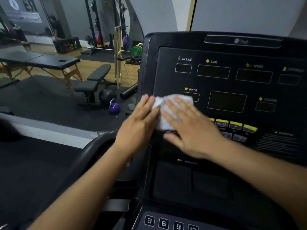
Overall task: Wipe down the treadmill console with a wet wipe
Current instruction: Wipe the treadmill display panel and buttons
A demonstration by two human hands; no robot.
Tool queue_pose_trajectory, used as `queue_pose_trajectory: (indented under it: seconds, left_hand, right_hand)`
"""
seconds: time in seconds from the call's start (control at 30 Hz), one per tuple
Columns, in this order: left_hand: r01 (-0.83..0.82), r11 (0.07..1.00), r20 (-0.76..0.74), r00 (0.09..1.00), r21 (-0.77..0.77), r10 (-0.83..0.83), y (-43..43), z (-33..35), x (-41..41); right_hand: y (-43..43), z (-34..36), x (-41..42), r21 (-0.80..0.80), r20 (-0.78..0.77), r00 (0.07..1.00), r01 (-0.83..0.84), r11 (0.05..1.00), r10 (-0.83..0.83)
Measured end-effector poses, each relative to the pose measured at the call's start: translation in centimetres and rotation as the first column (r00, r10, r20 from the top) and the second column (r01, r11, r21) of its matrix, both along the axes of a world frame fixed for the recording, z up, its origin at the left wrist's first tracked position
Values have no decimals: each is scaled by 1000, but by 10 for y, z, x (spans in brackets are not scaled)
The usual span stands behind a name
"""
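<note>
Console (166,77) reading INCLINE, TIME, PULSE; hands (139,123) (191,128) press wipe (160,103)

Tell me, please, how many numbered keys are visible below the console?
4, in one bottom row: key 3, key 6, key 9, and a cropped fourth key; others may lie off-frame.

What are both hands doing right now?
Left hand: open, straight fingers at the wipe edge.
Right hand: open, flat on the wipe.
</note>
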State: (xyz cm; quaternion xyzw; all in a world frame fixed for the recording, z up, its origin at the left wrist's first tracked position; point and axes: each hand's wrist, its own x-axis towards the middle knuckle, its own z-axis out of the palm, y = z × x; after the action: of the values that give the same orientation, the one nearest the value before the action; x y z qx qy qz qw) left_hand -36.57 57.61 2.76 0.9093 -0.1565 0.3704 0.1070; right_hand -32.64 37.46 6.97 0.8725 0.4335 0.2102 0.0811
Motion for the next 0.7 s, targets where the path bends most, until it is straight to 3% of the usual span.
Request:
queue_pose_trajectory:
  seconds: [0.17, 0.27, 0.4, 0.53, 0.7]
  left_hand:
    - [-49, 999, 68, 997, 10, 48, -16, 101, 73]
    - [-37, 999, 57, 998, 14, 37, -28, 127, 89]
    - [44, 997, 26, 999, 65, -46, -34, 64, 53]
    - [142, 986, -51, 989, 86, -138, -29, -15, -1]
    - [83, 988, -19, 997, 129, -81, -29, 15, 17]
  right_hand:
    - [5, 98, 56, 116, 96, 982, 150, 982, -161]
    - [0, 111, 64, 167, 78, 978, 178, 970, -193]
    - [-23, 49, 28, 165, 21, 993, 110, 980, -115]
    - [-48, -31, -26, 35, -44, 999, 28, 999, -27]
    - [-36, 2, 9, 48, 18, 1000, 13, 999, -13]
